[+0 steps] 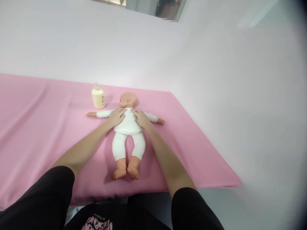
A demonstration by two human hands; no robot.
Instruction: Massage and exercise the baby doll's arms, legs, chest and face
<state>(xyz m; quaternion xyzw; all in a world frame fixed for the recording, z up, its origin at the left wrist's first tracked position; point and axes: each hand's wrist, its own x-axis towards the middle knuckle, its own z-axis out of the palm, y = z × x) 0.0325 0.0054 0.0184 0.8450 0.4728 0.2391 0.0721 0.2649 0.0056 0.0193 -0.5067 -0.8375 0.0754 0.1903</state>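
A baby doll (129, 124) in a white top and white leggings lies stretched out on a pink-covered table. Its arms are spread sideways, its head is turned to the left, and its bare feet point toward me. My left hand (116, 117) rests flat on the left side of the doll's upper chest, fingers extended. On the opposite side of the chest lies my right hand (141, 117), also flat with the fingers stretched out. Neither hand grips anything. Beyond the doll's left-pointing arm stands a pale yellow pump bottle (98, 98).
The pink cover (52, 121) spreads left under the doll, with soft creases. Its right edge slants down beside a white wall (216, 80). At the top, a framed pane (148, 8) shows part of a person (168, 9), blurred out.
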